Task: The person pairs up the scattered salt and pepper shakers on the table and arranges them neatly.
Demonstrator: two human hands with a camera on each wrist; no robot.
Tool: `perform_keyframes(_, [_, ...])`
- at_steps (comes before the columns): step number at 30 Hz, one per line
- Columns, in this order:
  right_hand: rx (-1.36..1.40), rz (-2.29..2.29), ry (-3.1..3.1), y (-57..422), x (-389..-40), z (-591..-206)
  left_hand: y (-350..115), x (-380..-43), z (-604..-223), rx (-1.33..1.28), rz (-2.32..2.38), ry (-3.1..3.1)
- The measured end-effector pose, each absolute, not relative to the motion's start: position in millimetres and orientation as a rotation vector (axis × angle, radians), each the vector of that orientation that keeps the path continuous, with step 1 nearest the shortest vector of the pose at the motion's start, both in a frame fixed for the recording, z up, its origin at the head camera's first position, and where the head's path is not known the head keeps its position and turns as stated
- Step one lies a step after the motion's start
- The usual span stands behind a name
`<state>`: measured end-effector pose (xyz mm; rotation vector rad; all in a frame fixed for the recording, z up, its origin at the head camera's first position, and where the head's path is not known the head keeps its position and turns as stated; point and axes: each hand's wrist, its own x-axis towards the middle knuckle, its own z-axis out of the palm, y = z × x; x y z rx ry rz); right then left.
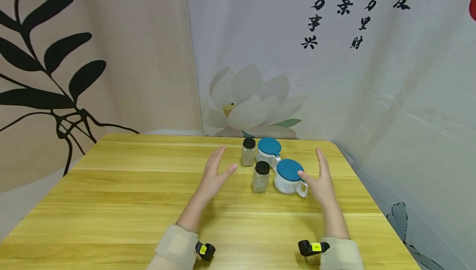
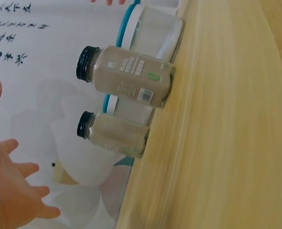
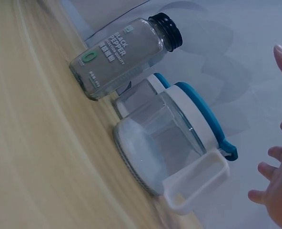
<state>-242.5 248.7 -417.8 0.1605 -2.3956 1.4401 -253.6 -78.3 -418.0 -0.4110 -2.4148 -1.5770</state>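
Two pepper bottles with black lids and two glass seasoning jars with blue lids and white handles stand upright together. The near bottle (image 1: 261, 179), labelled BLACK PEPPER in the right wrist view, is left of the near jar (image 1: 289, 175). Behind them are the far bottle (image 1: 248, 154) and the far jar (image 1: 268, 148). White contents line the bottom of the near jar (image 3: 141, 148) in the right wrist view. My left hand (image 1: 213, 175) hovers left of the bottles, fingers spread and holding nothing. Beside the near jar, my right hand (image 1: 321, 183) is raised with fingers extended, its thumb overlapping the lid's edge in the head view.
The wooden table (image 1: 122, 195) reaches back to a cloth backdrop (image 1: 260, 26) printed with a lotus and black characters. A dark leafy plant print (image 1: 59, 51) covers the left cloth. Small black cameras (image 1: 205, 251) are strapped at both wrists.
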Motion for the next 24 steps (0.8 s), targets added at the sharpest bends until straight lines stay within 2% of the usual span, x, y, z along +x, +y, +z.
perform_keyframes(24, [0.156,1.49,-2.399,242,-251,-441,-49,-260,-428,-0.371,-1.824,-2.311])
